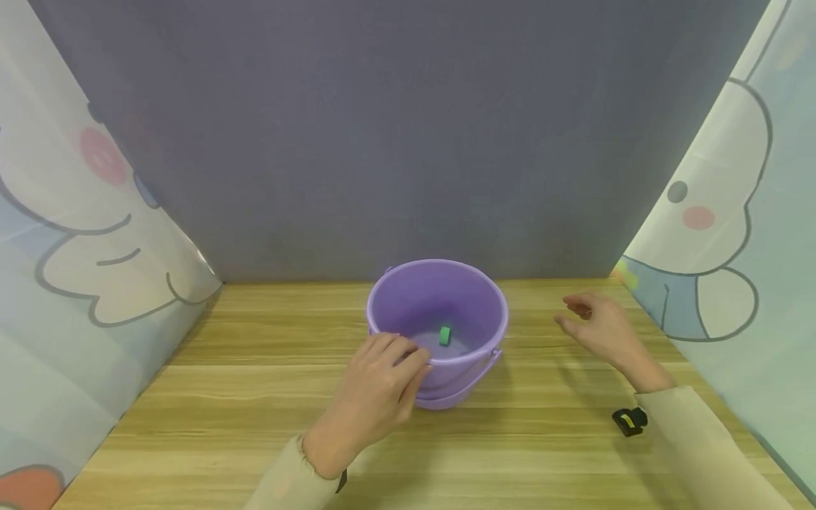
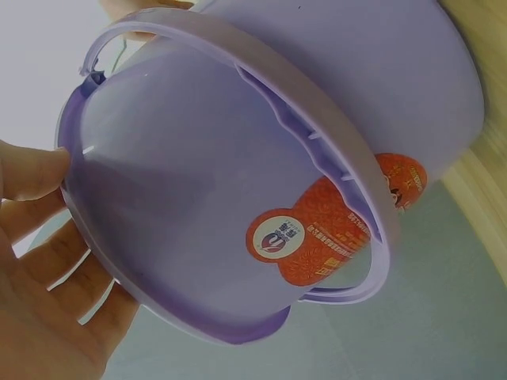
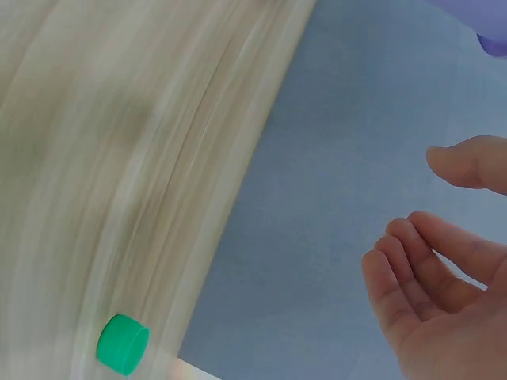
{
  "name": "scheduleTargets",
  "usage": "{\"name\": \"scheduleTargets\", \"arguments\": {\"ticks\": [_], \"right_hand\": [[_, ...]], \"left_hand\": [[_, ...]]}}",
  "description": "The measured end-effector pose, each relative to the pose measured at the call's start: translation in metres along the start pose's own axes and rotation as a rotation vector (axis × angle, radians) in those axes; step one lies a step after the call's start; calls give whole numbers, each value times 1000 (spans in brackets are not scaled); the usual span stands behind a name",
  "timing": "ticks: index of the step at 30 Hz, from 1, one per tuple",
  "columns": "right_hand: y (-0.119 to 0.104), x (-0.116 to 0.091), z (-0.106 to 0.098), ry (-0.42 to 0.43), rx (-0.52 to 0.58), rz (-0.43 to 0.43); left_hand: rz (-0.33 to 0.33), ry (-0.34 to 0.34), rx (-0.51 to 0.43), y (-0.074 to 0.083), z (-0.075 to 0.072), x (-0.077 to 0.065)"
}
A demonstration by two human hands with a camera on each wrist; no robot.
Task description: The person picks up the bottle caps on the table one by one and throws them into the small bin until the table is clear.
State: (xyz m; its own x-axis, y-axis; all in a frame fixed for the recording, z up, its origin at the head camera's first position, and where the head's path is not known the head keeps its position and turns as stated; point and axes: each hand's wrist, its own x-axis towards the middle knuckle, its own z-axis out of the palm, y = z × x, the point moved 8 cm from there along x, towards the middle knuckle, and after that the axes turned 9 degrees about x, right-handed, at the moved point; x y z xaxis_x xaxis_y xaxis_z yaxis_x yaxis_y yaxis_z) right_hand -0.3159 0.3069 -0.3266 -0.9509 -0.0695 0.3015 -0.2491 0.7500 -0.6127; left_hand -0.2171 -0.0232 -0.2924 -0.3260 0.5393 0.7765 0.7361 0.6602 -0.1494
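Observation:
A purple plastic bucket [image 1: 440, 290] stands upright on the wooden table, its handle folded down along the outside. My left hand [image 1: 382, 386] grips the near left rim. In the left wrist view the thumb [image 2: 36, 172] is on one side of that rim, with the fingers on the other. Inside the bucket, on its bottom, lies a small green block [image 1: 445, 336]. To the right of the bucket, my right hand [image 1: 602, 329] is held above the table, fingers slightly bent, thumb apart and nothing between them. A green cylinder [image 3: 123, 344] is on the table in the right wrist view.
The wood-grain table [image 1: 268, 397] runs back to a dark grey panel [image 1: 408, 142]. Cloths printed with cartoon figures hang at the left [image 1: 76, 212] and right [image 1: 714, 234]. A small black device [image 1: 630, 421] with a yellow mark is beside the right sleeve.

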Motion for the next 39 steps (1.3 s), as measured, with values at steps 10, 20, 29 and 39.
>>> {"name": "scheduleTargets", "arguments": {"ticks": [10,20,29,39], "right_hand": [[22,1,-3,-4,-12,37],[47,-1,-10,-34,-28,96],[68,-2,-15,-49,-51,137],[87,-4,-19,-89,-76,196]], "left_hand": [[0,3,2,1,-1,0],[-8,-8,-3,1,1,0],[-4,-1,0,1,-1,0],[-11,-5,-3,1,-1,0]]}}
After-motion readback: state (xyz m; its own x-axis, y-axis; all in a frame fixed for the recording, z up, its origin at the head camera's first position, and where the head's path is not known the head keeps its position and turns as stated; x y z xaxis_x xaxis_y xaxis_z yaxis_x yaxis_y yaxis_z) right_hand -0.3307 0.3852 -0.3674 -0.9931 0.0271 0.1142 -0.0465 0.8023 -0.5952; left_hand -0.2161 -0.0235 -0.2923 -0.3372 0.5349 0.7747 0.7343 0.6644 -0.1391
